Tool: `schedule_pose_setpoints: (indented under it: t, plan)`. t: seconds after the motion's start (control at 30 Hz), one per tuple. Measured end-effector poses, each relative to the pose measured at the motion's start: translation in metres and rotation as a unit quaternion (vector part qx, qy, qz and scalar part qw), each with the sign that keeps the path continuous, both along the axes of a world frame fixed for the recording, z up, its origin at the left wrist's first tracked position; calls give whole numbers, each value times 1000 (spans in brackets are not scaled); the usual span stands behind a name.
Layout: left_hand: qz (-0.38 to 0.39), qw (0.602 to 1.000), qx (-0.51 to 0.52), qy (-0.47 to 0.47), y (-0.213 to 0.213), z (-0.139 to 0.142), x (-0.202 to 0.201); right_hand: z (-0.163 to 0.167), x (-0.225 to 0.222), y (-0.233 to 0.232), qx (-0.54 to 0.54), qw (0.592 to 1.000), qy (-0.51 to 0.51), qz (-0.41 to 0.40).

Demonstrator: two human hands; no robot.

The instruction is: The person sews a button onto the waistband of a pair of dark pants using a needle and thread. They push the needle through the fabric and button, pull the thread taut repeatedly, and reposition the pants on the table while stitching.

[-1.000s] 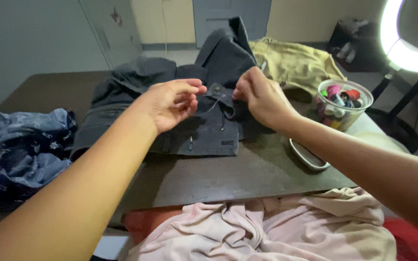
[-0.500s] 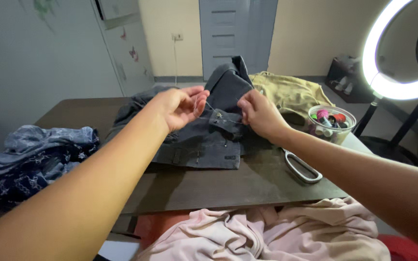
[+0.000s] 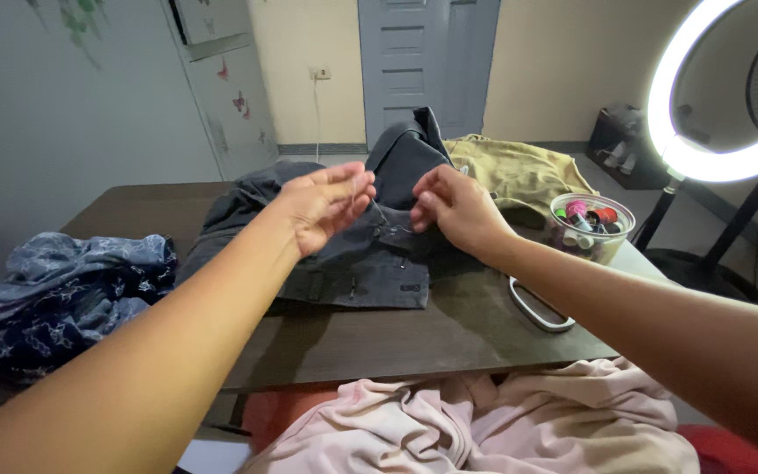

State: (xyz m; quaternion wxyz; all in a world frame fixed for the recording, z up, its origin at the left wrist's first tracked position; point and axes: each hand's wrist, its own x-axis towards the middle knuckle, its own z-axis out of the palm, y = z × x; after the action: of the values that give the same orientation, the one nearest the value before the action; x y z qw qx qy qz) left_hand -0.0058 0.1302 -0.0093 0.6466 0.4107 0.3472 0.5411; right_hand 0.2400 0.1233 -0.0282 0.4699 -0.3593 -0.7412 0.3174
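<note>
Between my pinched fingertips, left hand (image 3: 322, 206) and right hand (image 3: 454, 209) stretch a thread (image 3: 385, 219) above the dark garment (image 3: 370, 254), stitching apparently unfinished.

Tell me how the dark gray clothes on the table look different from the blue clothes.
The dark gray garment lies mid-table under both hands, plain in colour; the blue garment sits crumpled at the table's left edge, patterned with pale marks. The gray one is partly raised at the back; the blue one is a low heap. Both are cloth.

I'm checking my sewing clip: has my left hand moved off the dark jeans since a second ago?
Yes. The left hand has lifted off the dark jeans, and now hovers above them, apart from the right hand.
</note>
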Motion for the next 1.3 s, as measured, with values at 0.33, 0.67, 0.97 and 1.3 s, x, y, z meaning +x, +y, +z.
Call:
schedule_pose_setpoints:
  t: [0.33, 0.67, 0.97, 1.3]
  plan:
    - [-113, 979, -59, 159, -17, 1, 11, 2, 6, -23, -37, 993, 111, -15]
    - [-67, 980, -62, 174, -9, -9, -32, -9, 35, -24, 189, 961, -178, -93]
    - [-20, 881, 36, 472, -4, -9, 23, -21, 31, -20, 163, 960, -199, -114]
    - [-29, 769, 65, 635, 8, 17, -11, -15, 26, -38, 130, 964, -200, -116]
